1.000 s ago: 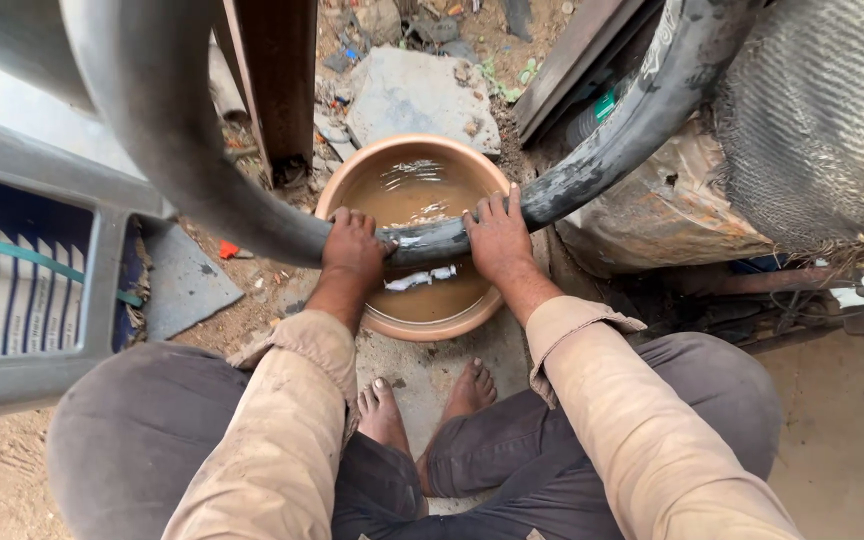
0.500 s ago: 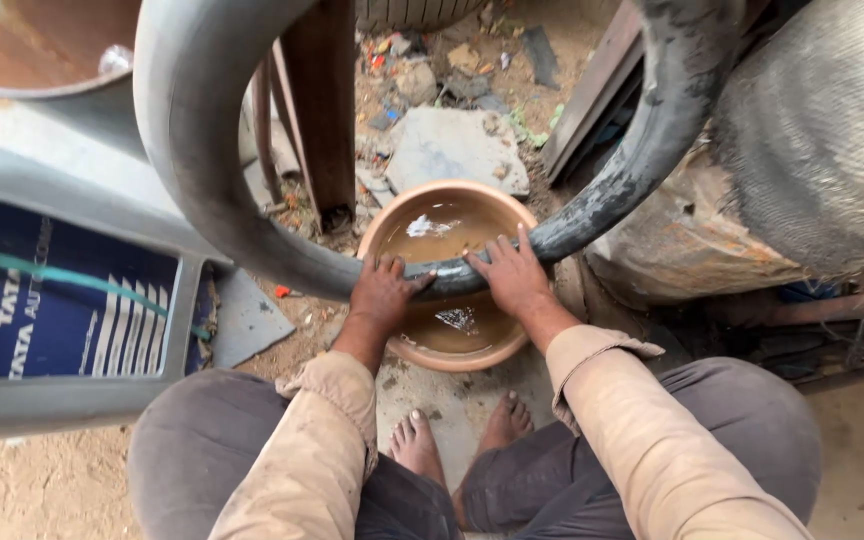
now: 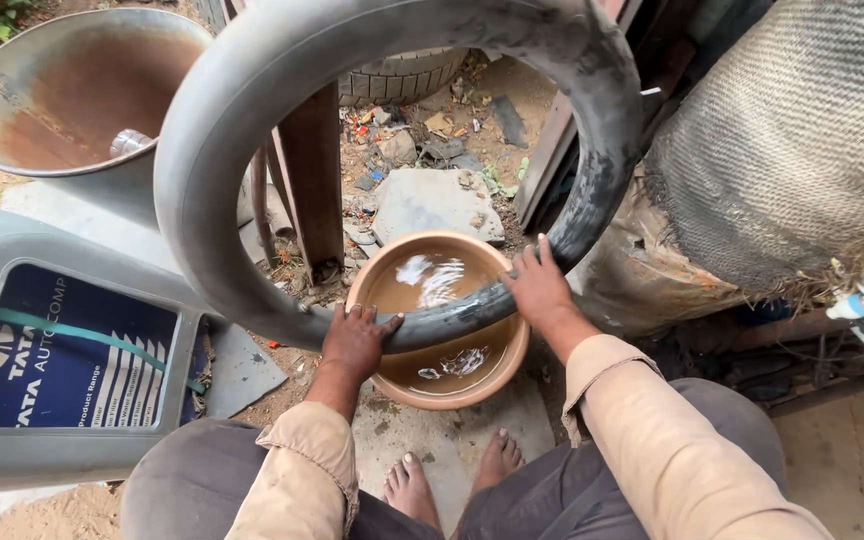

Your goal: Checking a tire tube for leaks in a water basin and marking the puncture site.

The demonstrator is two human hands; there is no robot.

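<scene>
Feet [image 3: 452,480], bare, rest on a grey slab [image 3: 422,440] at the bottom of the view, between knees in dark trousers. Tan sleeves run forward from there to both hands.

The left hand [image 3: 355,340] sits just left of the basin [image 3: 439,318], its grip curled over the lower run of the tube [image 3: 252,120], thumb on top and fingers wrapped round the rubber. The right hand [image 3: 539,290] lies at the basin's right rim with fingers spread flat and pressing on the tube rather than closed round it; that grip is apart, palm down on the rubber.

The tube is a large grey inner tube stood upright as a hoop. Its lowest stretch crosses the basin between the two hands and dips into the muddy water, whose surface shows ripples and bright reflections. The rest of the hoop rises and fills the upper half of the view.

The basin is round and terracotta-coloured, standing on the ground just ahead of the feet.

Left of it stands a grey plastic container [image 3: 62,370] with a blue label. Beyond, a rusty metal bowl [image 3: 72,90] lies at the upper left. Seen through the hoop are a wooden post [image 3: 312,180], a flat stone [image 3: 432,205] and scattered rubble. A woven sack [image 3: 792,150] bulks at the right.
</scene>
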